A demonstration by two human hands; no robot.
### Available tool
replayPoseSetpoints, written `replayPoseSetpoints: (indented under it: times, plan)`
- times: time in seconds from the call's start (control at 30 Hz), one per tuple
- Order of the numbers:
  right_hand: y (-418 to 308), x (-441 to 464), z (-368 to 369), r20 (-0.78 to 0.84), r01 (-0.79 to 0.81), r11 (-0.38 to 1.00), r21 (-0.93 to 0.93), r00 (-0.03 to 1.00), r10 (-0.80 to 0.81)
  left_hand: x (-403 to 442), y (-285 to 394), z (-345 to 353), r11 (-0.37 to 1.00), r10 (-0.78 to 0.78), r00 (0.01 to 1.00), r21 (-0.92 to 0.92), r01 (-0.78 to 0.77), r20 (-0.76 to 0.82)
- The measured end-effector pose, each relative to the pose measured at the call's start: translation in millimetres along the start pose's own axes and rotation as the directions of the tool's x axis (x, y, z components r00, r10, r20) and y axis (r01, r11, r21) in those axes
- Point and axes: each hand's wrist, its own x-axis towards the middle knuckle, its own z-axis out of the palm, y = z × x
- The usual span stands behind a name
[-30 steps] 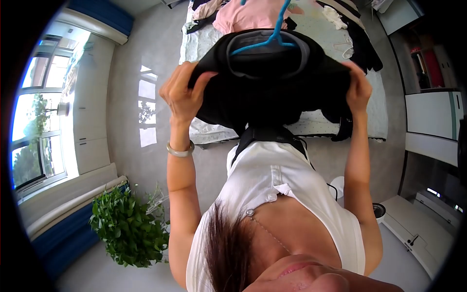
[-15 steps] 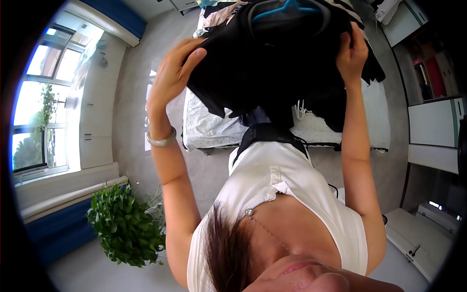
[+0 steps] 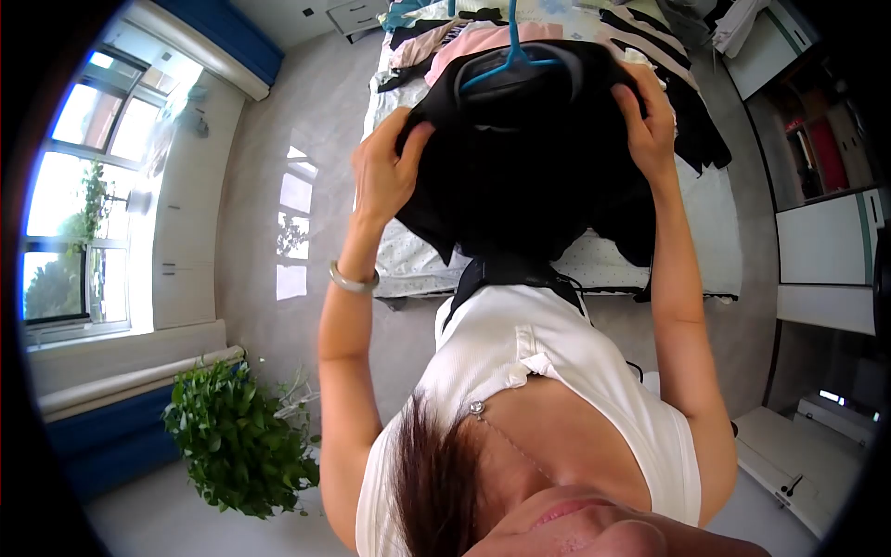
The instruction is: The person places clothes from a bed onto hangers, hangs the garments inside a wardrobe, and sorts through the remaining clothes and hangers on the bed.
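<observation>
A black garment [image 3: 529,176] hangs spread between my two hands in front of my body. Inside its grey-edged neck opening sits a blue hanger [image 3: 513,63], its stem rising out at the top. My left hand [image 3: 385,167] pinches the garment's left shoulder between thumb and fingers. At the other shoulder, my right hand [image 3: 648,125] grips the black cloth the same way. The fingertips behind the cloth are partly hidden. Behind and beneath the garment is a bed [image 3: 408,269] with a pale patterned sheet.
On the bed lie a pink garment [image 3: 483,39], dark and striped clothes [image 3: 698,125] and a white item. A leafy plant [image 3: 237,432] stands at the lower left, by the window side. Open shelves [image 3: 817,153] and white cabinets [image 3: 821,241] line the right.
The garment and hanger first rose toward the top of the view, then came back down. My hands are now closer together than before, still holding the shoulders.
</observation>
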Motion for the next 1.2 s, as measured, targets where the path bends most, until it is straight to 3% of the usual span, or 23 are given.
replayPoseSetpoints:
  times: [0.03, 0.1, 0.17, 0.2, 0.23, 0.3, 0.37, 0.43, 0.5, 0.53, 0.57, 0.63, 0.7, 0.73, 0.83, 0.87, 0.9, 0.93, 0.97, 1.03, 1.1, 1.17, 1.2]
  plan:
    - [1, -2, -7, 0.054, 0.065, 0.997, -0.037, 0.997, -0.063, -3, -2, 4, 0.997, -0.024, 0.992, -0.076, 0.015, -0.121]
    - [-1, -27, -16, 0.007, -0.030, 0.972, -0.234, 0.999, 0.032, -2, -1, 1, 0.995, 0.018, 0.975, -0.092, -0.040, -0.223]
    - [15, -70, -4, -0.026, -0.294, 0.954, -0.062, 0.956, 0.293, -1, 2, -6, 0.994, -0.005, 0.969, -0.110, -0.023, -0.247]
    - [22, -86, 2, -0.154, -0.324, 0.943, -0.080, 0.938, 0.310, 0, 0, -9, 0.996, 0.009, 0.968, -0.087, -0.032, -0.249]
    - [35, -87, -11, -0.154, -0.323, 0.943, -0.079, 0.939, 0.308, 3, -2, -12, 0.997, 0.024, 0.966, -0.062, -0.042, -0.256]
    - [60, -87, -44, 0.049, -0.195, 0.946, -0.261, 0.975, 0.215, 6, -5, -25, 0.998, 0.065, 0.977, 0.008, -0.065, -0.202]
    - [42, -42, -68, 0.064, -0.036, 0.977, -0.209, 0.997, 0.051, 5, -18, -35, 0.987, 0.155, 0.974, 0.076, -0.144, -0.166]
    - [58, -7, -85, 0.207, -0.142, 0.986, 0.084, 0.971, 0.122, 7, -21, -39, 0.978, 0.206, 0.958, 0.058, -0.199, -0.200]
    - [45, 12, -81, 0.299, -0.195, 0.972, -0.129, 0.927, 0.225, 10, -12, -38, 0.983, 0.183, 0.960, 0.070, -0.172, -0.212]
    - [29, 20, -83, 0.330, -0.288, 0.958, -0.019, 0.902, 0.278, 15, -7, -37, 0.985, 0.168, 0.955, 0.088, -0.151, -0.243]
    - [22, 24, -81, 0.310, -0.247, 0.943, 0.222, 0.935, 0.172, 19, -6, -35, 0.985, 0.164, 0.955, 0.092, -0.145, -0.248]
    - [-1, 35, -68, 0.340, -0.204, 0.874, 0.441, 0.939, 0.047, 21, -5, -28, 0.979, 0.202, 0.932, 0.103, -0.179, -0.301]
    - [-29, 24, -22, 0.318, -0.182, 0.978, 0.102, 0.937, 0.142, 25, -3, -21, 0.984, 0.172, 0.946, 0.090, -0.153, -0.273]
    - [-7, 11, -4, 0.342, -0.040, 0.994, -0.099, 0.937, 0.072, 29, 1, -17, 0.980, 0.188, 0.945, 0.108, -0.164, -0.269]
    - [18, 7, 22, 0.130, -0.138, 0.990, -0.004, 0.982, 0.138, 46, 0, -17, 0.968, 0.235, 0.939, 0.153, -0.201, -0.252]
    - [40, 5, 13, 0.052, -0.146, 0.987, -0.068, 0.987, 0.150, 58, 0, -24, 0.941, 0.322, 0.934, 0.162, -0.298, -0.153]
    - [-2, 31, 11, 0.024, -0.151, 0.987, -0.061, 0.988, 0.152, 68, 1, -32, 0.906, 0.403, 0.914, 0.160, -0.391, -0.049]
    - [-3, 42, 3, -0.014, -0.115, 0.993, -0.036, 0.993, 0.114, 74, 4, -42, 0.927, 0.363, 0.929, 0.071, -0.368, 0.076]
    - [0, 49, -7, -0.053, -0.073, 0.997, -0.016, 0.996, 0.072, 74, -5, -47, 0.928, 0.362, 0.929, 0.067, -0.367, 0.077]
    - [-1, 61, -22, -0.073, -0.072, 0.979, 0.192, 0.994, 0.087, 76, -28, -52, 0.984, 0.145, 0.968, -0.131, -0.119, 0.207]
    - [13, 58, -25, -0.017, -0.141, 0.985, 0.102, 0.990, 0.143, 81, -27, -50, 0.984, 0.165, 0.963, -0.109, -0.144, 0.213]
    - [4, 54, -44, -0.069, -0.231, 0.969, 0.088, 0.969, 0.238, 99, -17, -48, 0.949, 0.301, 0.947, -0.133, -0.286, 0.110]
    - [12, 54, -56, -0.165, -0.094, 0.994, 0.058, 0.981, 0.102, 102, -5, -55, 0.948, 0.296, 0.953, -0.137, -0.286, 0.062]
